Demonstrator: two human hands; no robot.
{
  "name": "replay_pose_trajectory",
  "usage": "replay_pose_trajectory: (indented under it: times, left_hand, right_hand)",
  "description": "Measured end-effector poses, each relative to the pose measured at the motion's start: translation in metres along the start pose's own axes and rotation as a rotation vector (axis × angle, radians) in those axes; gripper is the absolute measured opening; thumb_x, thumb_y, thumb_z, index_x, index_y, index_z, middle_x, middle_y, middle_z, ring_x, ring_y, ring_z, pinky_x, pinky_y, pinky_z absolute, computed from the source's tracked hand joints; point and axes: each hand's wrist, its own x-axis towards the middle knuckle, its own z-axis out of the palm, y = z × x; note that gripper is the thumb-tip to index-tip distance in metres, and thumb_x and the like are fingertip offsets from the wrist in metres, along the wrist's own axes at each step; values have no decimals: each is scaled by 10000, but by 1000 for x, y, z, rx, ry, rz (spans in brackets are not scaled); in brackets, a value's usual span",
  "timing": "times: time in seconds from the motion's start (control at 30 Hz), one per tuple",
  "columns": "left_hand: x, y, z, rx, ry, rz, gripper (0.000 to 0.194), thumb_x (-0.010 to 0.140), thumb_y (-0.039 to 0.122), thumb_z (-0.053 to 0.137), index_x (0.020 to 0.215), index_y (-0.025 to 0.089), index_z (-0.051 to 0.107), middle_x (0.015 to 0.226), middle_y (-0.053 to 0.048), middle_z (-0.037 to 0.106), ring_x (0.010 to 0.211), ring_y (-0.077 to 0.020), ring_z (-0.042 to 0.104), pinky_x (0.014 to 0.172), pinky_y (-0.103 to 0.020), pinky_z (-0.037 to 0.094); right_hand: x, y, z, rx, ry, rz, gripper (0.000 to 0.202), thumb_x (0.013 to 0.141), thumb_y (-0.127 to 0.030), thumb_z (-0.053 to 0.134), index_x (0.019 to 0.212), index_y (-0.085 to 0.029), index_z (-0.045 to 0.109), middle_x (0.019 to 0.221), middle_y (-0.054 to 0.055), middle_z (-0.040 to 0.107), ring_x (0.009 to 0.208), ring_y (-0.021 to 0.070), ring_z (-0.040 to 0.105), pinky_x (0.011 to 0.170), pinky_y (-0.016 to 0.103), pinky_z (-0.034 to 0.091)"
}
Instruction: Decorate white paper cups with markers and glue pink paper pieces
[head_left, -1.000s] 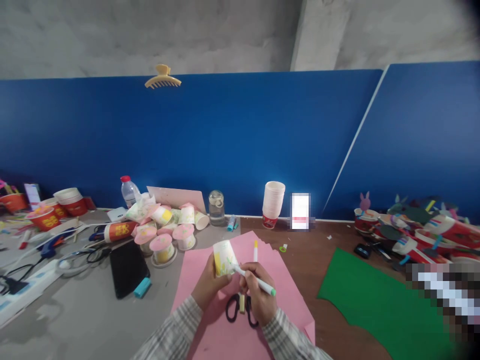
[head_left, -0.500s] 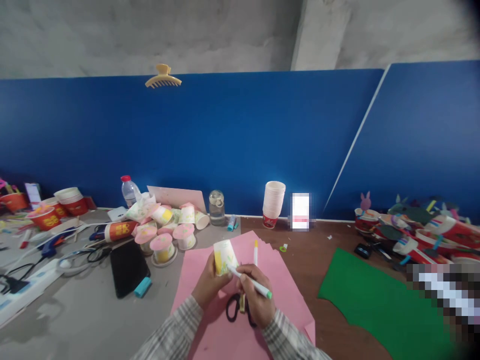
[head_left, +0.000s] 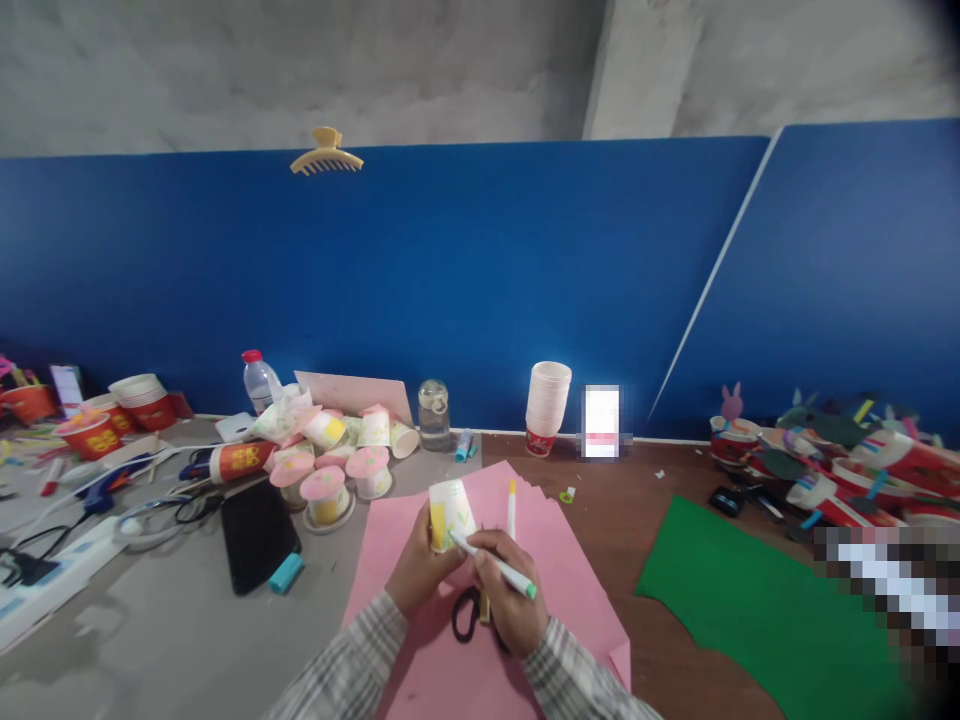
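Observation:
My left hand [head_left: 417,568] is closed around a small white paper cup [head_left: 453,508] with a yellow patch and green marks on its side. A white marker pen with a green end [head_left: 510,574] sits in the closed fingers of my right hand [head_left: 516,600], its tip at the cup's wall. Below the hands, black-handled scissors [head_left: 466,614] lie on a sheet of pink paper [head_left: 420,670], partly covered by my right hand. Another marker, white with a yellow end [head_left: 511,508], rests on the paper just beyond that hand.
To the left are several pink-topped cups [head_left: 323,483], a black phone [head_left: 259,538] and a power strip [head_left: 45,590]. A glass jar [head_left: 433,418] and a stack of paper cups [head_left: 547,405] stand at the back. Green felt-like sheet [head_left: 750,590] lies right, beside piled cup crafts [head_left: 840,470].
The cup has turned slightly in my left hand. My right hand and the marker have shifted a little to the left, with the tip still at the cup.

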Motion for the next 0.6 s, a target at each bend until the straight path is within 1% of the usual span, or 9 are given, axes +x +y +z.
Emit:
replay_pose_trajectory:
  times: [0.13, 0.3, 0.43, 0.6]
  left_hand:
    - [0, -2, 0, -21, -3, 7, 704, 445, 162, 768, 1077, 223, 465, 913, -39, 649, 844, -284, 600, 736, -398, 501]
    - [1, -4, 0, 9, 1, 19, 685, 456, 187, 771, 1070, 231, 471, 912, -26, 647, 831, -271, 603, 732, -392, 504]
    - [1, -3, -1, 20, -2, 17, 698, 451, 172, 765, 1080, 223, 466, 915, -32, 650, 836, -275, 602, 729, -390, 505]
    - [1, -4, -1, 20, 0, 17, 704, 456, 158, 755, 1090, 226, 457, 928, -36, 647, 858, -282, 599, 755, -400, 501]
  right_hand:
    - [0, -1, 1, -14, -8, 5, 135, 693, -190, 531, 734, -204, 659, 501, -32, 606, 397, 150, 543, 382, 213, 446]
    - [0, -2, 1, -26, -7, 17, 137, 696, -196, 528, 743, -206, 656, 478, -41, 595, 371, 145, 532, 367, 208, 441]
    - [0, 0, 1, 1, -10, 22, 134, 695, -185, 530, 744, -210, 652, 478, -43, 595, 388, 145, 537, 384, 207, 448]
    - [0, 1, 2, 15, -5, 36, 132, 693, -188, 536, 742, -209, 657, 491, -35, 605, 380, 140, 534, 363, 201, 442]
